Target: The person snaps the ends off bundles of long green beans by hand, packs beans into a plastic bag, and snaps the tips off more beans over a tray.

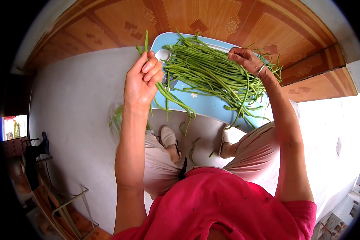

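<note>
My left hand (143, 78) is closed around a few long green beans (174, 100). Their tips stick up above the fingers, and the other ends hang down over the left edge of a light blue table (212, 105). A large heap of long beans (212, 66) lies across the tabletop. Over the right part of this heap is my right hand (247, 61), with a bracelet on its wrist. Its fingers are curled in a pinch, and I cannot make out what is between them.
A clear plastic bag (117, 120) with something green inside stands on the grey floor (76, 120) by my left leg. Bean scraps (194, 150) lie between my shoes. Brown patterned panels (216, 18) rise behind the table. A metal-framed seat (74, 200) is at lower left.
</note>
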Available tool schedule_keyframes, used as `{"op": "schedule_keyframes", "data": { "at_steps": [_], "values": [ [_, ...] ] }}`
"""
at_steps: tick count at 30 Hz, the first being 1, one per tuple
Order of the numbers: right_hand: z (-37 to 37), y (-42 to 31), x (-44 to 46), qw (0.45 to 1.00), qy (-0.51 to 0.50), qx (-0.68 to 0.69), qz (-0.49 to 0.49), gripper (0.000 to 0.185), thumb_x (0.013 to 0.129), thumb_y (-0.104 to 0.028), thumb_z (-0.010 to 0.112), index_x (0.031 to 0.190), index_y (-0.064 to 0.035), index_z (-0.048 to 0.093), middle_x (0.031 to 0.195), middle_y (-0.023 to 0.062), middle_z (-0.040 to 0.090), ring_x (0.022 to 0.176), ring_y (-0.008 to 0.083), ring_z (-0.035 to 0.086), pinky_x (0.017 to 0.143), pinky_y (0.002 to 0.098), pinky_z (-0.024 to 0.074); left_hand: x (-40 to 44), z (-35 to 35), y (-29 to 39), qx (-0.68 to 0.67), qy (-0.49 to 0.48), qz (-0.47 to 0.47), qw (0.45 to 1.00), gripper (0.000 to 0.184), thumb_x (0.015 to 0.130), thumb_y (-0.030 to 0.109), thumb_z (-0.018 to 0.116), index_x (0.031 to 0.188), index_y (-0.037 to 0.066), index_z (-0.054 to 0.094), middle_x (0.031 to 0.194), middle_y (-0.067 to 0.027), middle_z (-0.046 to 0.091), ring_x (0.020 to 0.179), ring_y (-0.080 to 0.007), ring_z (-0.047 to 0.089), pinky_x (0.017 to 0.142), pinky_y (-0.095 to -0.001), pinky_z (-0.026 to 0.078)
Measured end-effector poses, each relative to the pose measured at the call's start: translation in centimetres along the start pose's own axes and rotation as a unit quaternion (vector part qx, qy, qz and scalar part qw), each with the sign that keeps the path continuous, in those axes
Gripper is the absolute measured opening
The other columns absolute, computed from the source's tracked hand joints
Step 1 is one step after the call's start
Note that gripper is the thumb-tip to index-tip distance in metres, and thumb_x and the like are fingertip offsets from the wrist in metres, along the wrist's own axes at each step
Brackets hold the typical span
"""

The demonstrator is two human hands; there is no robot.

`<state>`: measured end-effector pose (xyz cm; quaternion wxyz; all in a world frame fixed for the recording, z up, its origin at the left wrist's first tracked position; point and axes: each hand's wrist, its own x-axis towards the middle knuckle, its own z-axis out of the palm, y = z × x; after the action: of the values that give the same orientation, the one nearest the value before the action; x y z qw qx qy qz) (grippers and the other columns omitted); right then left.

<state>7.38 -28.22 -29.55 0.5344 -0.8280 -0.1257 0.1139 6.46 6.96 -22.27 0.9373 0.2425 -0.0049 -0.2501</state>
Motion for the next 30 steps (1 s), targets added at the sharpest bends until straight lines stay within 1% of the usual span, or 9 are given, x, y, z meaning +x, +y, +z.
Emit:
{"op": "schedule_keyframes", "data": {
  "at_steps": [7,9,13,17,20,23,24,27,30],
  "values": [
    [0.9,-5.5,-2.4,0.997,0.059,0.037,-0.015,0.022,0.096,-0.023,0.054,0.084,-0.0041,0.054,0.079,-0.0074,0.046,0.075,0.004,0.04,0.069,0.0208,0.0351,0.8,0.4,-3.2,0.108,0.082,0.0,0.991,0.017,0.097,0.015,0.051,0.099,-0.001,0.055,0.073,0.0004,0.047,0.052,-0.0047,0.032,0.046,-0.0207,0.025],
    [1.7,-7.8,-3.3,0.997,0.058,0.048,-0.031,0.021,0.096,-0.022,0.054,0.084,-0.004,0.054,0.078,-0.0071,0.046,0.074,0.0038,0.039,0.068,0.0203,0.0347,1.2,0.1,-4.1,0.137,0.07,0.009,0.988,0.024,0.095,0.016,0.055,0.109,-0.004,0.058,0.089,-0.0051,0.057,0.054,-0.004,0.034,0.049,-0.0198,0.028],
    [3.8,-9.5,-4.2,0.996,0.013,0.068,-0.057,0.02,0.092,-0.02,0.061,0.085,-0.002,0.058,0.074,-0.0061,0.048,0.068,0.0035,0.039,0.061,0.0217,0.036,1.9,1.0,-4.6,0.13,0.094,0.004,0.987,0.022,0.093,0.017,0.059,0.103,-0.003,0.061,0.089,-0.0083,0.059,0.056,-0.0041,0.035,0.051,-0.0204,0.03],
    [5.3,-9.8,-4.2,0.992,0.013,-0.057,-0.114,0.019,0.086,-0.018,0.068,0.081,-0.0035,0.058,0.069,-0.003,0.045,0.064,0.0075,0.04,0.057,0.0239,0.0356,2.0,0.9,-4.6,0.13,0.066,0.019,0.989,0.022,0.094,0.017,0.059,0.102,-0.003,0.061,0.09,-0.0084,0.06,0.056,-0.0038,0.035,0.051,-0.0203,0.03],
    [5.8,-9.8,-4.3,0.989,0.005,-0.063,-0.134,0.018,0.084,-0.017,0.069,0.08,-0.0039,0.058,0.069,-0.0018,0.045,0.063,0.0085,0.041,0.055,0.0248,0.0357,2.0,0.5,-4.3,0.137,0.043,0.026,0.989,0.021,0.094,0.016,0.058,0.101,-0.003,0.061,0.09,-0.0079,0.06,0.055,-0.0036,0.035,0.051,-0.0201,0.029],
    [6.5,-9.0,-4.2,0.994,-0.013,0.018,-0.11,0.017,0.085,-0.016,0.069,0.081,-0.0042,0.058,0.072,-0.0019,0.047,0.065,0.0077,0.044,0.056,0.025,0.0371,2.0,0.6,-4.4,0.124,0.025,0.035,0.991,0.02,0.095,0.016,0.056,0.1,-0.003,0.061,0.088,-0.0069,0.059,0.055,-0.0038,0.034,0.051,-0.02,0.029],
    [6.6,-8.9,-4.2,0.994,-0.05,0.07,-0.069,0.015,0.087,-0.016,0.067,0.086,-0.0035,0.059,0.077,-0.0014,0.053,0.073,0.0073,0.05,0.062,0.0248,0.0431,2.0,0.7,-4.5,0.123,0.025,0.032,0.992,0.019,0.095,0.016,0.056,0.1,-0.003,0.061,0.088,-0.0065,0.059,0.055,-0.0039,0.034,0.051,-0.0201,0.029],
    [7.5,-8.7,-4.1,0.97,-0.091,0.225,-0.027,0.015,0.089,-0.013,0.064,0.095,-0.0012,0.057,0.091,0.002,0.057,0.085,0.0085,0.055,0.077,0.0245,0.0456,1.9,1.0,-4.8,0.121,0.024,0.021,0.992,0.019,0.096,0.015,0.055,0.099,-0.002,0.06,0.086,-0.0055,0.057,0.055,-0.0042,0.034,0.051,-0.0203,0.029],
    [8.3,-9.2,-3.9,0.951,-0.096,0.292,-0.019,0.02,0.094,-0.019,0.057,0.1,0.0001,0.058,0.09,0.0058,0.062,0.084,0.0107,0.06,0.078,0.0267,0.0489,1.7,1.4,-5.3,0.121,0.019,0.007,0.992,0.018,0.096,0.015,0.054,0.099,-0.002,0.06,0.086,-0.0048,0.056,0.055,-0.0043,0.034,0.051,-0.0205,0.029]
  ]
}}
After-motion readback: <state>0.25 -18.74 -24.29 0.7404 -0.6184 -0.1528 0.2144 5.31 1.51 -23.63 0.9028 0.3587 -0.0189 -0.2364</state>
